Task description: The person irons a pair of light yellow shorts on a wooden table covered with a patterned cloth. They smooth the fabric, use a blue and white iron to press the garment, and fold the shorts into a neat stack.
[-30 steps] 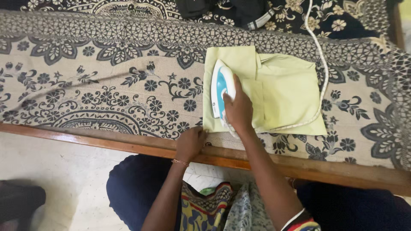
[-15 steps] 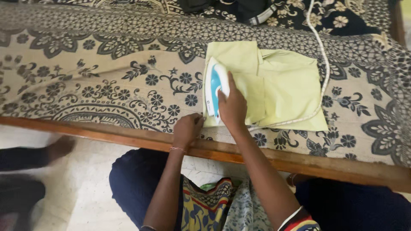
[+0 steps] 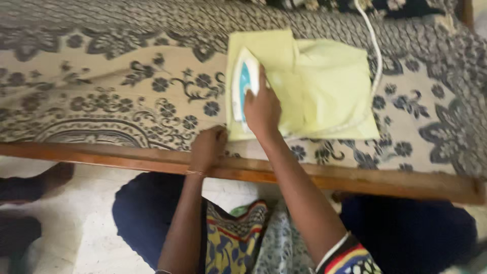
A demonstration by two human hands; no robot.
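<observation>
A folded pale yellow-green cloth (image 3: 324, 91) lies on a patterned black-and-beige bedspread (image 3: 101, 86). A white and blue electric iron (image 3: 243, 83) rests on the cloth's left part, and my right hand (image 3: 261, 109) grips its handle. Its white cord (image 3: 375, 56) runs up and away over the bedspread to the right of the cloth. My left hand (image 3: 208, 147) rests with curled fingers on the bedspread at the near edge, just left of the cloth's lower corner and touching the wooden bed rail (image 3: 355, 177).
The wooden rail runs along the near side of the bed. Below it are my knees in dark cloth and a colourful patterned garment (image 3: 238, 238) on a pale floor. Another person's foot (image 3: 45, 177) shows at the left edge.
The iron and my right hand have slid a little up the cloth, away from the near edge. The view has shifted closer. My left hand stays at the bed's edge.
</observation>
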